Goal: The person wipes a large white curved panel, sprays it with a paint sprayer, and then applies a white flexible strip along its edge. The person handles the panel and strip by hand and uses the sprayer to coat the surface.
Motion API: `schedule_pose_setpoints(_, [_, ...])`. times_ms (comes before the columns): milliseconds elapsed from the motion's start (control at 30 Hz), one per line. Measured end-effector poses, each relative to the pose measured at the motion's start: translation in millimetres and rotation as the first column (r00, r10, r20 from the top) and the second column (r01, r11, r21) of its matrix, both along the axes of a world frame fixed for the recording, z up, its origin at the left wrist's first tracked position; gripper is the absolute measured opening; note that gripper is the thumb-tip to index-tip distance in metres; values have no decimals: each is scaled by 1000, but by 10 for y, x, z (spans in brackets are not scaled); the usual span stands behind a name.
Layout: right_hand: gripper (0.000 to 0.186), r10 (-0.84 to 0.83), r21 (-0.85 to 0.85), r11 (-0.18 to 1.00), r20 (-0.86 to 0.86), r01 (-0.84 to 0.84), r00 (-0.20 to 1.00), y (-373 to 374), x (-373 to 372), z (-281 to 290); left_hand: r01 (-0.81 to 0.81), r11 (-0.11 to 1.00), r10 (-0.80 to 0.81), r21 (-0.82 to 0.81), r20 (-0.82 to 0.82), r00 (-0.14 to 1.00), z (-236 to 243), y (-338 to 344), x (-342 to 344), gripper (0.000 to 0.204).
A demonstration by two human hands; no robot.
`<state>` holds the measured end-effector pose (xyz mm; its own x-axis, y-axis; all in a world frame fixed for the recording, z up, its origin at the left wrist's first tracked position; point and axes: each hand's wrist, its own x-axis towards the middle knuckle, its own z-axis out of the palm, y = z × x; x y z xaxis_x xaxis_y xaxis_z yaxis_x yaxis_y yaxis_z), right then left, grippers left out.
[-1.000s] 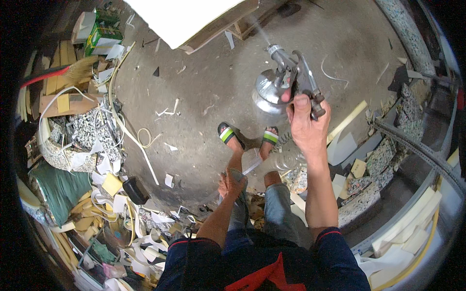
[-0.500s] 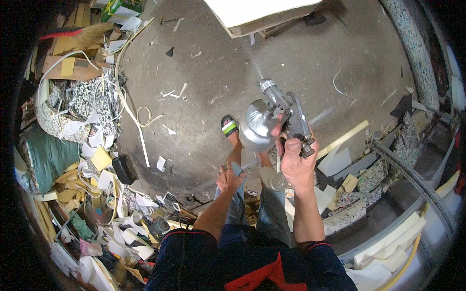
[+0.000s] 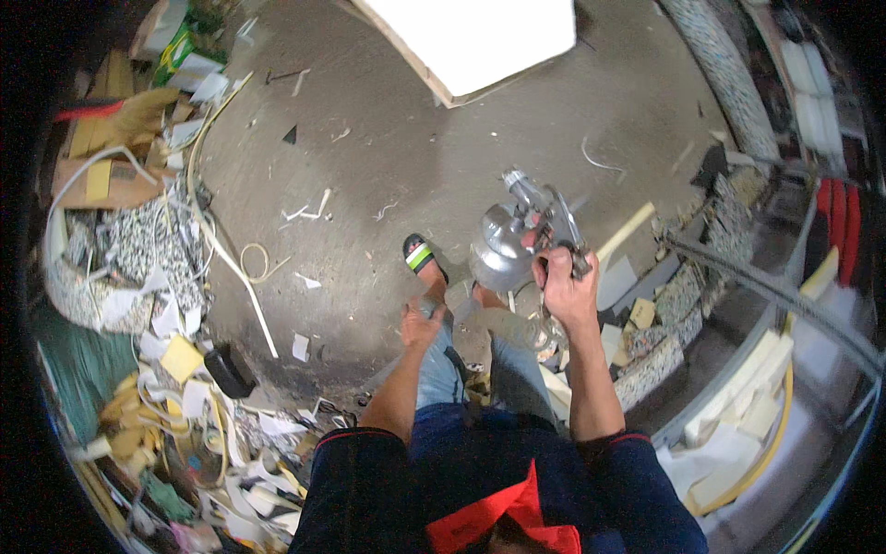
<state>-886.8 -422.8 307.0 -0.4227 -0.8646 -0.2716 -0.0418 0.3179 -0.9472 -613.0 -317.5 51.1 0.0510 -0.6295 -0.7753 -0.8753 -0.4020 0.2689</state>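
Observation:
In my right hand point(image 3: 565, 288) is a metal spray gun point(image 3: 554, 222), my fingers wrapped round its handle and trigger. Its round silver cup point(image 3: 498, 242) hangs on the left side, and the nozzle points forward, away from me. Ahead of it, a panel with a bright white top point(image 3: 489, 42) and a brown lower edge stands apart from the nozzle. My left hand point(image 3: 423, 323) rests at my left knee, holding nothing, its fingers loosely apart and slightly blurred.
Foam offcuts point(image 3: 185, 355) and white strips heap up at the left, beside speckled foam point(image 3: 152, 231) and a broom point(image 3: 138, 120). A metal rail point(image 3: 775, 295) and more foam pieces point(image 3: 748, 388) line the right. Small scraps dot the grey floor point(image 3: 369, 166).
The view has shifted, and more of the white-topped panel shows. The spray gun sits slightly lower and tilts a little. The pale spray seen at its nozzle before is no longer visible.

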Motion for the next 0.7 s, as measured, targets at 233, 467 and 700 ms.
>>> schedule_pose_setpoints(233, [40,-349,-74,936,-66,345,935,-68,77,117,42,952,-82,-304,-118,990,-100,-627,988,80])
schedule_pose_setpoints(467, [39,-366,-66,930,-133,360,921,37,147,221,75,942,-66,-327,39,997,-15,-1599,1664,74])
schedule_pose_setpoints(700, [58,-226,75,970,-54,230,973,391,597,599,-199,906,207,-375,-18,978,93,-2051,1843,74])
